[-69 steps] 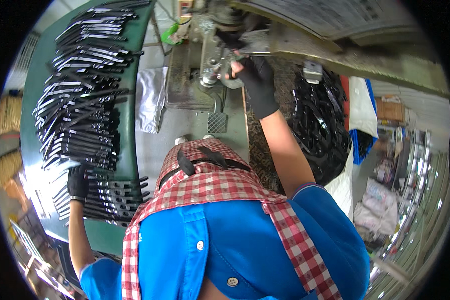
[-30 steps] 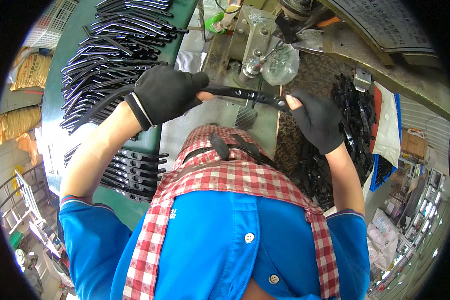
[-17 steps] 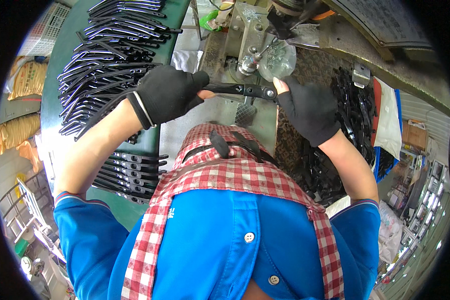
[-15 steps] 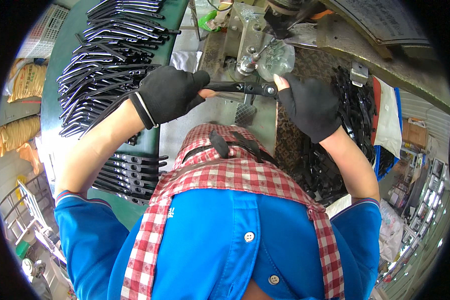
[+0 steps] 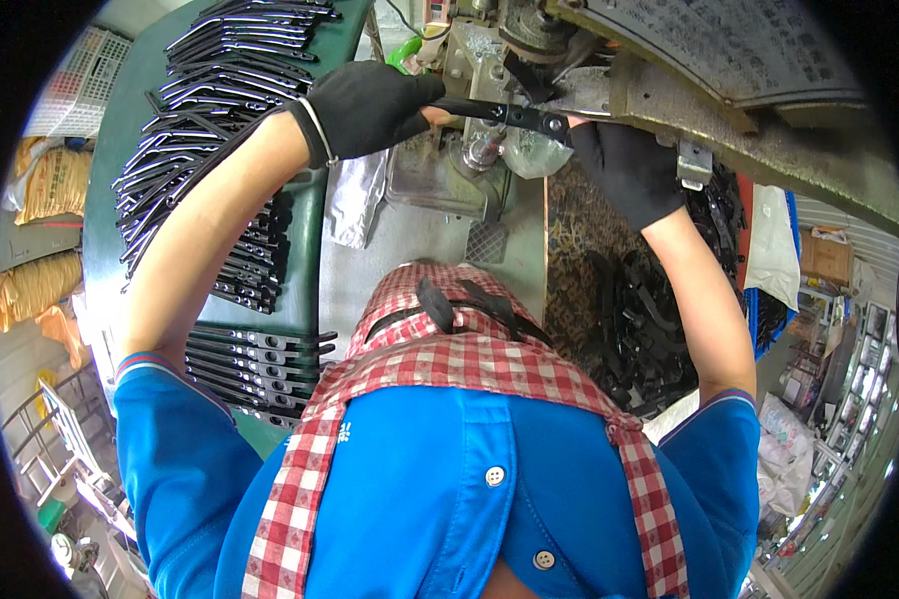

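Biggest thing here is the green table (image 5: 305,225) on the left, stacked with rows of black metal strips (image 5: 220,90) running from the far end back toward the near edge. Far and centre sits a grimy metal press machine (image 5: 609,60), and to the right of the person there's a heap of black parts (image 5: 649,329) down low. The person wears a blue shirt with a red checked apron (image 5: 449,369). Both hands are gloved in black. The left hand (image 5: 370,105) is closed around the left end of a black metal bar (image 5: 504,113), and the right hand (image 5: 624,170) grips its right end, fingers curled shut. The bar lies level, right up at the machine, above a shiny round metal piece (image 5: 529,155).
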Action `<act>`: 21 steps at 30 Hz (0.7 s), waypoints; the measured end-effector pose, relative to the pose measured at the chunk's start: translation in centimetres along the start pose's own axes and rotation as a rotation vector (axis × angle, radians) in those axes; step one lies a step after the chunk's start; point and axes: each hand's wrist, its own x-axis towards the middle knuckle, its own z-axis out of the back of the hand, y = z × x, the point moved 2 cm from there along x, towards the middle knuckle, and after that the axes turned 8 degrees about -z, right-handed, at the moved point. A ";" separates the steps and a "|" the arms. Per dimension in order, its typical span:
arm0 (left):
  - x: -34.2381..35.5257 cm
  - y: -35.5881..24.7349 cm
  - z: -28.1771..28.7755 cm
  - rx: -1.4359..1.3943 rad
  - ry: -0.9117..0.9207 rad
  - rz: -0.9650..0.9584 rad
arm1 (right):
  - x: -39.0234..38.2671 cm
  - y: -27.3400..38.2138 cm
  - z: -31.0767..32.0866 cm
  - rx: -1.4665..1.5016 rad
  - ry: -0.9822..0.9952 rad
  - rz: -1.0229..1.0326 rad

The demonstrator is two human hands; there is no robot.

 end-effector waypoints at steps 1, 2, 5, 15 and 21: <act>-0.1 0.0 -0.3 0.032 -0.031 -0.006 | -0.2 0.1 0.1 -0.022 0.015 -0.005; -0.1 0.2 -0.4 0.051 -0.034 -0.004 | -0.1 -0.1 -0.1 -0.039 0.038 0.010; 0.3 0.5 -0.7 0.087 -0.006 0.014 | -0.5 -1.8 -1.5 -0.176 0.021 0.159; 1.1 2.0 -3.1 0.116 0.041 -0.044 | -1.1 -1.7 -4.8 0.043 0.241 -0.371; 1.0 1.7 -3.0 0.056 -0.050 -0.045 | -2.1 -1.2 -4.4 0.031 -0.039 -0.340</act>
